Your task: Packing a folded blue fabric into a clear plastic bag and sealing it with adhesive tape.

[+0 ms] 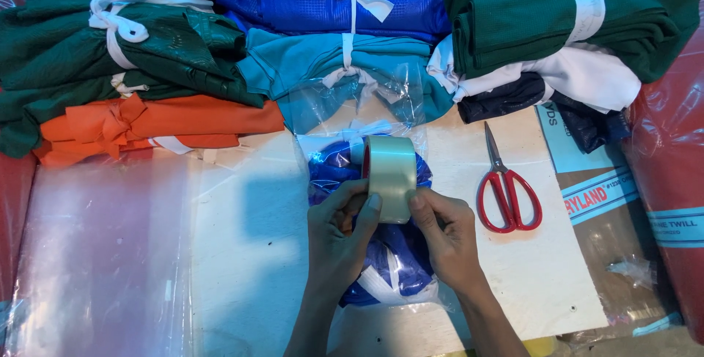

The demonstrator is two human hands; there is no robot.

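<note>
— What are we holding?
— We are gripping the roll of clear tape (389,177) with our left hand (339,236) and right hand (447,236), just above the bagged blue cloth (392,258) on the table (249,254).
— And the red scissors (506,192)?
— Lying beside our right hand.

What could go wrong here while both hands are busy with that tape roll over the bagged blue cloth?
The tape roll is pinched only by the fingertips of the left hand and right hand, so it might slip onto the plastic bag. Loose tape could stick to the thin bag away from its opening and wrinkle or tear it. The red scissors lie apart on the board to the right, so neither hand is free to cut.
</note>
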